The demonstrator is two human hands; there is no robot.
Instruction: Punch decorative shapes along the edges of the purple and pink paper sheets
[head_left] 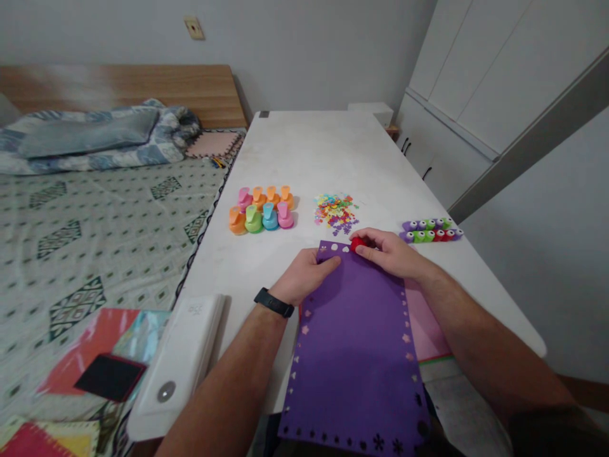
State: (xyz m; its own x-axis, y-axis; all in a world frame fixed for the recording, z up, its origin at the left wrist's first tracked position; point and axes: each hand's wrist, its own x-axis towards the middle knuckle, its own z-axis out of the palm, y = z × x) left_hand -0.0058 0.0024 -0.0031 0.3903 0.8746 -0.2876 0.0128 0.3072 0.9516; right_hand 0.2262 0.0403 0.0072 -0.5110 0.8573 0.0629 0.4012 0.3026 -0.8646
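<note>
From the purple sheet (354,343), paper bits (335,209) block twelve o'clock, punches (270,216) eleven, small pieces (431,231) one; between these, the table (323,146) gives passage.

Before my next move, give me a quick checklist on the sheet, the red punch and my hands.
1. Left hand on the purple sheet, thumb on top near the far left corner: ok.
2. Right hand holding the red punch at the far edge: ok.
3. Punch squarely seated on that edge: cannot tell, fingers partly cover it.
4. Sheet wholly on the table: not ok, its near end overhangs.
5. Colorful punch group away from the sheet: ok.
</note>
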